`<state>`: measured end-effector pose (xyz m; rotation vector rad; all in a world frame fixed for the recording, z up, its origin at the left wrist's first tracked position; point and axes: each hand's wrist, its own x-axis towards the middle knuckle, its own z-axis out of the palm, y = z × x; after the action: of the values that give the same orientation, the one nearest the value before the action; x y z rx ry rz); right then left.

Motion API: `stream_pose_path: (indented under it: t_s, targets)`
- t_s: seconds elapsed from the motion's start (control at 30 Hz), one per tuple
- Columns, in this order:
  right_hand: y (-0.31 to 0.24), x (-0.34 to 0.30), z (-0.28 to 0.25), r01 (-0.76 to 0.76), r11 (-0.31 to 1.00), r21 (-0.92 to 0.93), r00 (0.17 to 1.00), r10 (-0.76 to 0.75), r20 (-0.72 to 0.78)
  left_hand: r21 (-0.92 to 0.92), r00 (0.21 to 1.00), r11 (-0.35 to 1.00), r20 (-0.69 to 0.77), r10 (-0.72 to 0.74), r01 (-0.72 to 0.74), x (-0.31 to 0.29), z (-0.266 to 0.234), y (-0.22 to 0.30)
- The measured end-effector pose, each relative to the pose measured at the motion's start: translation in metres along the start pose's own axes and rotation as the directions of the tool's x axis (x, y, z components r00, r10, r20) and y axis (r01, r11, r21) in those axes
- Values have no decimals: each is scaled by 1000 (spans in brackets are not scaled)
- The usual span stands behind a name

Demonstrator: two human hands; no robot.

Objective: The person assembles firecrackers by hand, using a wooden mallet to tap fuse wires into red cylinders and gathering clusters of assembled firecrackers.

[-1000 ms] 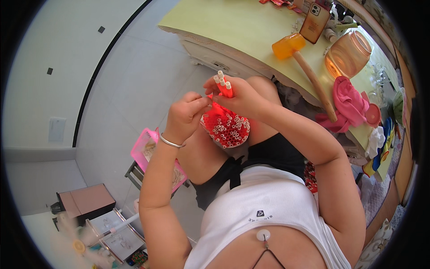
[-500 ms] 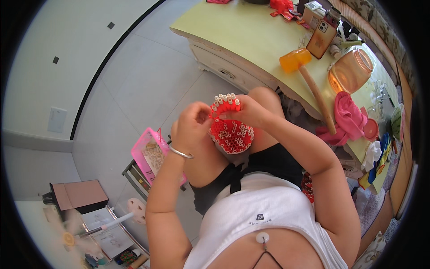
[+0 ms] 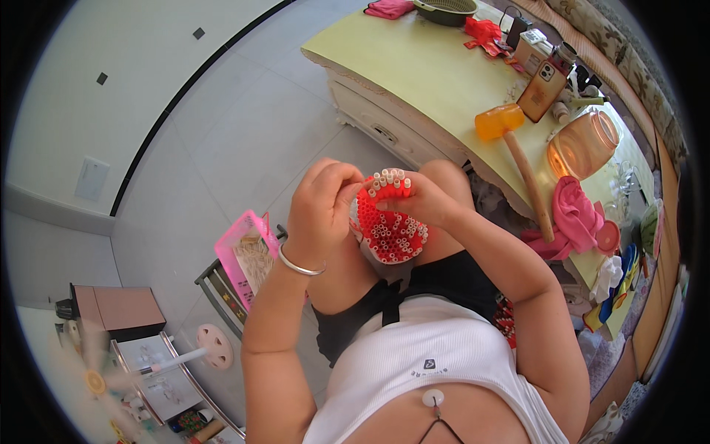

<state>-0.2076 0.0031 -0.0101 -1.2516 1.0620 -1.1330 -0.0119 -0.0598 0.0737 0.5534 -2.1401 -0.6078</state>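
Note:
Between my thighs stands a tightly packed bundle of thin red tubes (image 3: 393, 240), many of them with pale hollow ends showing. Above its far side, my right hand (image 3: 429, 200) is closed on a curved row of white-tipped red tubes (image 3: 390, 189). Whether that row is joined to the bundle, I cannot tell. My left hand (image 3: 323, 196), with a silver bangle on its wrist, has thumb and fingertips pressed together at the left end of the row. What sits in this pinch is too small and hidden to make out.
To my left, a pink basket (image 3: 235, 255) of pale thin sticks rests on a dark stool (image 3: 222, 296). On the yellow-green tabletop (image 3: 399, 55) to the right lie a mallet (image 3: 529, 174) with an orange head, a phone (image 3: 541, 92), an orange-tinted jar (image 3: 584, 144) and a pink cloth (image 3: 569, 211).
My left hand has turned and lifted slightly, its fingertips now pinched together at the row's left end. The whole view has shifted a little; my right hand keeps its hold.

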Motion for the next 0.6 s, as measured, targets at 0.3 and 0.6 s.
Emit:
stream_pose_path:
  t_s: [0.3,0.6]
  targets:
    - [3,12,8,3,997,83,1000,-5,23,-696,873,591,110,-475,409,-24,11,-19]
    - [-109,14,31,145,988,52,984,-149,99,-762,979,631,18,-201,143,-35,30,-7]
